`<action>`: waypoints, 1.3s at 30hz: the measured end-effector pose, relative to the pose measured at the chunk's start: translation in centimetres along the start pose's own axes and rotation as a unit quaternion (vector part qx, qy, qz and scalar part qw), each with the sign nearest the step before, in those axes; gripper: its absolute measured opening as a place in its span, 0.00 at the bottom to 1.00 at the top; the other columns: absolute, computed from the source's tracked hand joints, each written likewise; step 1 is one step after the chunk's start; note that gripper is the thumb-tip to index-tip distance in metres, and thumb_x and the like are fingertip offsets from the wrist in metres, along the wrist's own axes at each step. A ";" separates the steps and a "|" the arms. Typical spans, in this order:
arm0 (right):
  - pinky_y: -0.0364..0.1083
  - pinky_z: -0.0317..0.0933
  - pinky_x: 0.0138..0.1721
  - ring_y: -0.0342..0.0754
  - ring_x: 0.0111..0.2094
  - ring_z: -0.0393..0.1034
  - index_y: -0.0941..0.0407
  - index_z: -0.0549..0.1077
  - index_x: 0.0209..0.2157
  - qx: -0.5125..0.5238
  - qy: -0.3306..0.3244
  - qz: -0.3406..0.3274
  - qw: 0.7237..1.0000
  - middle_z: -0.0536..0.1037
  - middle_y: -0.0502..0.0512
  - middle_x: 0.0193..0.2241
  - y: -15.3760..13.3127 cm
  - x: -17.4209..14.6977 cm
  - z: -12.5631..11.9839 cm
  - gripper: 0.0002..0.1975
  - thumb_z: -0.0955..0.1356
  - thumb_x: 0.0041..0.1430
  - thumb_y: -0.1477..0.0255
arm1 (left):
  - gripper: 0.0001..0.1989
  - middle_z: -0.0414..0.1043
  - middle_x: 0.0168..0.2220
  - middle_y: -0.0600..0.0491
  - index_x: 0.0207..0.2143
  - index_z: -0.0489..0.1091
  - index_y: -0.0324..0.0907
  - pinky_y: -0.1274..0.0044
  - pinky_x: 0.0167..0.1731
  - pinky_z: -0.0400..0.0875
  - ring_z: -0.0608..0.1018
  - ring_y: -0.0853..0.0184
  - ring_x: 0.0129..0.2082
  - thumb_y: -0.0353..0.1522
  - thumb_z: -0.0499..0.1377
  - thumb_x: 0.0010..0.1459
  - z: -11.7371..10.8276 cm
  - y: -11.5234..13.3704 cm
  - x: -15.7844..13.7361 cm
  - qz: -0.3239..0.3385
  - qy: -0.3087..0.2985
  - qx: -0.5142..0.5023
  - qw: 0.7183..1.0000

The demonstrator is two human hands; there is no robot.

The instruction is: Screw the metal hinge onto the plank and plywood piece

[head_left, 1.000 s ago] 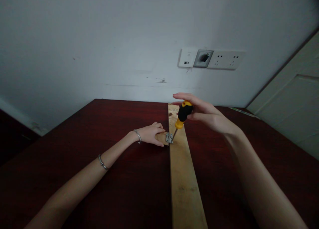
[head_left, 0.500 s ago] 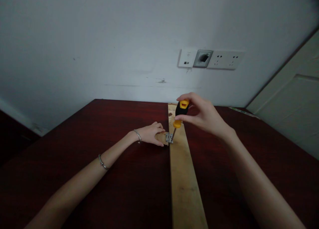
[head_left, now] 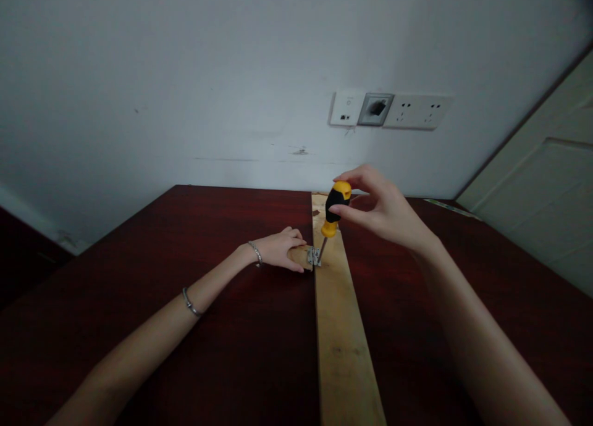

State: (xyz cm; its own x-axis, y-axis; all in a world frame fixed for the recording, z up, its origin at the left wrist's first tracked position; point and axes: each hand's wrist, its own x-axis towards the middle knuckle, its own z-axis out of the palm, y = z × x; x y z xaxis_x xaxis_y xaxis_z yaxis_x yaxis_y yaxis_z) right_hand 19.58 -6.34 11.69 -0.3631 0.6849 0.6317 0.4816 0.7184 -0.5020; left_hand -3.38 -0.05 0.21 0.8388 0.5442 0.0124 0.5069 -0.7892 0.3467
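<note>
My left hand [head_left: 282, 248] is closed around a small wood block [head_left: 300, 257], pressing it against the left edge of a long wooden board [head_left: 343, 333]. A metal hinge [head_left: 314, 256] spans the joint between block and board. Between the thumb and fingers of my right hand [head_left: 375, 207] is a yellow and black screwdriver [head_left: 337, 204], tilted, its handle leaning slightly right. The shaft's tip meets the hinge leaf on the board; any screw under it is too small to make out.
The board lies lengthwise on a dark red tabletop [head_left: 222, 222]. Behind stands a pale wall [head_left: 185, 74] with sockets [head_left: 417, 111] at the right. A panelled door [head_left: 546, 191] borders the table's right side, and a thin strip [head_left: 451, 208] lies near the back right edge.
My right hand's fingers have turned and shifted on the screwdriver handle, which has rotated a little. My left hand, the block and the board have stayed put.
</note>
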 end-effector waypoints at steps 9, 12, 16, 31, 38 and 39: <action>0.48 0.69 0.37 0.48 0.40 0.70 0.53 0.65 0.40 0.043 0.031 -0.016 0.998 0.72 0.52 0.39 0.0 0.0 1.7 0.17 0.72 0.51 0.65 | 0.32 0.63 0.47 0.46 0.51 0.67 0.39 0.70 0.50 0.62 0.65 0.58 0.48 0.46 0.64 0.47 -0.1 0.2 0.0 -0.012 -0.004 0.004 1.000; 0.49 0.69 0.39 0.50 0.42 0.70 0.53 0.69 0.43 0.039 -0.007 -0.015 0.999 0.74 0.53 0.41 -0.5 -0.1 0.7 0.16 0.71 0.52 0.67 | 0.31 0.63 0.47 0.47 0.51 0.67 0.40 0.69 0.50 0.62 0.65 0.58 0.47 0.47 0.64 0.47 -0.1 0.2 -0.1 -0.009 0.000 -0.001 1.000; 0.50 0.69 0.41 0.50 0.44 0.70 0.51 0.67 0.53 0.048 -0.086 0.007 0.995 0.73 0.54 0.49 -1.1 -0.2 -0.4 0.22 0.66 0.56 0.74 | 0.31 0.63 0.47 0.47 0.50 0.67 0.40 0.69 0.51 0.61 0.65 0.59 0.47 0.47 0.64 0.47 -0.2 0.2 -0.1 -0.005 -0.003 0.001 1.000; 0.47 0.68 0.38 0.48 0.43 0.67 0.51 0.64 0.45 0.092 -0.035 -0.003 0.995 0.69 0.53 0.44 -0.6 0.0 0.9 0.17 0.69 0.54 0.70 | 0.32 0.63 0.48 0.46 0.52 0.66 0.39 0.70 0.51 0.61 0.65 0.59 0.48 0.47 0.64 0.48 -0.5 0.5 -0.1 -0.021 -0.015 0.010 1.000; 0.51 0.68 0.43 0.51 0.46 0.68 0.51 0.69 0.48 0.058 -0.077 0.003 0.995 0.71 0.55 0.47 -1.2 -0.1 -0.3 0.16 0.67 0.56 0.70 | 0.32 0.63 0.47 0.47 0.51 0.66 0.39 0.72 0.50 0.61 0.65 0.60 0.48 0.47 0.64 0.48 -0.5 0.6 -0.2 -0.017 -0.016 0.016 1.000; 0.52 0.67 0.45 0.51 0.48 0.67 0.51 0.68 0.50 0.073 -0.091 0.012 0.993 0.70 0.55 0.49 -1.3 -0.2 -0.5 0.18 0.66 0.57 0.72 | 0.32 0.63 0.47 0.47 0.51 0.66 0.39 0.72 0.50 0.61 0.65 0.60 0.48 0.47 0.64 0.48 -0.5 0.5 -0.1 -0.017 -0.015 0.017 1.000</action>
State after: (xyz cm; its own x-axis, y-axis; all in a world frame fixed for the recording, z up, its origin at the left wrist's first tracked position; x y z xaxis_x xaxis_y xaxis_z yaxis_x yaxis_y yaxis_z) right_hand 19.46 -7.49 12.54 -0.4979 0.7027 0.5083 0.3752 0.7029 -0.6042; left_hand -3.32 -0.40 0.83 0.8265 0.5623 -0.0267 0.5409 -0.7802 0.3143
